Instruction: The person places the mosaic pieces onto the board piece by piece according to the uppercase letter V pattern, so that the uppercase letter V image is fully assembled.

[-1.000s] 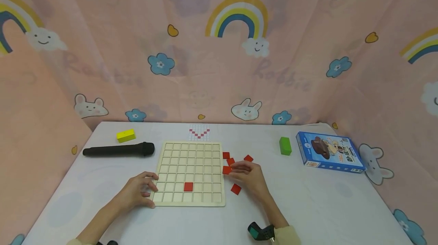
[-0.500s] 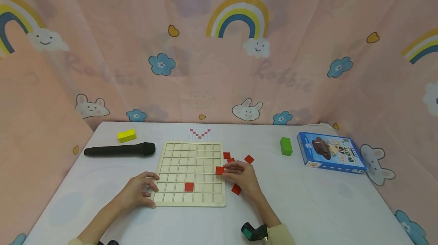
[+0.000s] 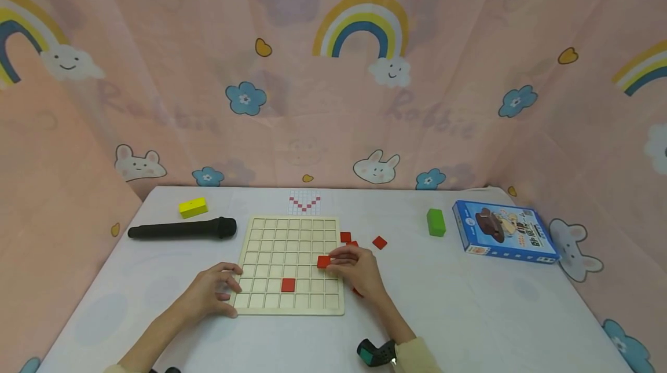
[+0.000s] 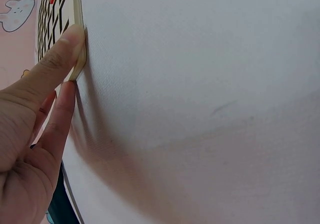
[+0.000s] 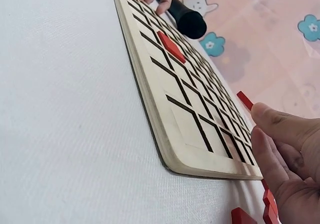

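A pale wooden grid board (image 3: 263,240) lies on the white table. My left hand (image 3: 208,291) grips its near left corner; in the left wrist view the thumb (image 4: 74,36) rests on the rim and a finger lies along the edge below. One red square tile (image 3: 288,285) sits in a cell of the second row from the near side. My right hand (image 3: 359,274) pinches another red tile (image 3: 323,262) between thumb and fingertips. In the right wrist view this held tile (image 5: 245,100) shows edge-on, raised over the board's right part.
Several loose red tiles (image 3: 380,242) lie right of the board, one partly hidden by my right hand. A pattern card (image 3: 304,203) lies behind the board. Around them are a black microphone (image 3: 182,229), yellow block (image 3: 193,207), green block (image 3: 435,222) and blue box (image 3: 505,231).
My right hand has moved left from the loose tiles, carrying the pinched red tile from beside the board's right edge to over its right columns. My left hand has stayed at the board's corner.
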`<state>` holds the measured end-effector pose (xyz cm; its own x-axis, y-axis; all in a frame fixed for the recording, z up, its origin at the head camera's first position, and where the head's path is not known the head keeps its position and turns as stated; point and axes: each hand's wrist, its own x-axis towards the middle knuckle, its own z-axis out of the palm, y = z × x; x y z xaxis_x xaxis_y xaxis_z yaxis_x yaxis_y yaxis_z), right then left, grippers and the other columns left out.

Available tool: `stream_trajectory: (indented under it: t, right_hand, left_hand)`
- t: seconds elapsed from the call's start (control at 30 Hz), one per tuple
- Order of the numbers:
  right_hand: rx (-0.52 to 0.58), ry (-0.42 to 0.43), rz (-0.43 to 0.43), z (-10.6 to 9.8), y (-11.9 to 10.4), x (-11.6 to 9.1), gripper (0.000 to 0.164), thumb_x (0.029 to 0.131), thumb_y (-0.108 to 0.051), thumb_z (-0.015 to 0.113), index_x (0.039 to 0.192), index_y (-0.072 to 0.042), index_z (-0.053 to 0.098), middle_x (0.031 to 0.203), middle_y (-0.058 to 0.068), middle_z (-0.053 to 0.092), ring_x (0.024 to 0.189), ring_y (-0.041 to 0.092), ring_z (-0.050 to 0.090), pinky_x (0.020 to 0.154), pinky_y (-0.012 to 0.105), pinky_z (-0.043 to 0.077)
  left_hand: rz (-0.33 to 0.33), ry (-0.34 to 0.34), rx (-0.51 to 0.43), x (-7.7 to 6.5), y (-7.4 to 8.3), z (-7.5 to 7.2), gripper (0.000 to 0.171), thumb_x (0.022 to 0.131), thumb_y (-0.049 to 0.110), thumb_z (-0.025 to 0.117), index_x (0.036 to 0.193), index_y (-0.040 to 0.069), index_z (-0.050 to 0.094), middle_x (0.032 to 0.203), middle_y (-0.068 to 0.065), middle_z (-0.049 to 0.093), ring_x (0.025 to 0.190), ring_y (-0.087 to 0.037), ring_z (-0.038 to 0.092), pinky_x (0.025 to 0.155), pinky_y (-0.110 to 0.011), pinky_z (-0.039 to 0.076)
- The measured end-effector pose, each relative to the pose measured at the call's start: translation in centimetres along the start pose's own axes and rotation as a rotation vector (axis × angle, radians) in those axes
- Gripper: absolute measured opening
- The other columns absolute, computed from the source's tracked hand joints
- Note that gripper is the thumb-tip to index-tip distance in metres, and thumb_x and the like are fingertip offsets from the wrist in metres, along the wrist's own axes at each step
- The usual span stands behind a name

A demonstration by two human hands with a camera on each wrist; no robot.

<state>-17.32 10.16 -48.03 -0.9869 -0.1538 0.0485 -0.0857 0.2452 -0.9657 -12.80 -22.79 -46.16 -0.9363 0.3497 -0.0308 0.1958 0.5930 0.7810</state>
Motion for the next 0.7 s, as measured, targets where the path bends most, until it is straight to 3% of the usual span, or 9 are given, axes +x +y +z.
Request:
stream_trajectory:
  t: [0.47,0.7]
  right_hand:
    - [-0.071,-0.001,0.011,2.1,-0.6,0.4,0.028,0.075,-0.010,0.081,0.099,-0.001,0.069,0.090,0.009,0.071,0.083,0.020,0.069,0.079,0.026,0.057]
    - [-0.041,-0.025,0.005,3.1,-0.8,0.6,0.025,0.076,-0.008,0.080,0.097,0.000,0.069,0.088,0.011,0.071,0.079,0.019,0.070,0.075,0.023,0.057]
  left_hand:
    - [0.013,0.001,-0.008,0.0,-0.3,0.1,0.036,0.053,0.000,0.089,0.080,0.004,0.066,0.121,-0.019,0.053,0.102,-0.036,0.056,0.069,-0.019,0.056]
    - [0.009,0.002,0.005,0.2,-0.3,0.1,0.036,0.053,-0.001,0.089,0.080,0.005,0.067,0.119,-0.018,0.054,0.102,-0.035,0.056,0.068,-0.018,0.056]
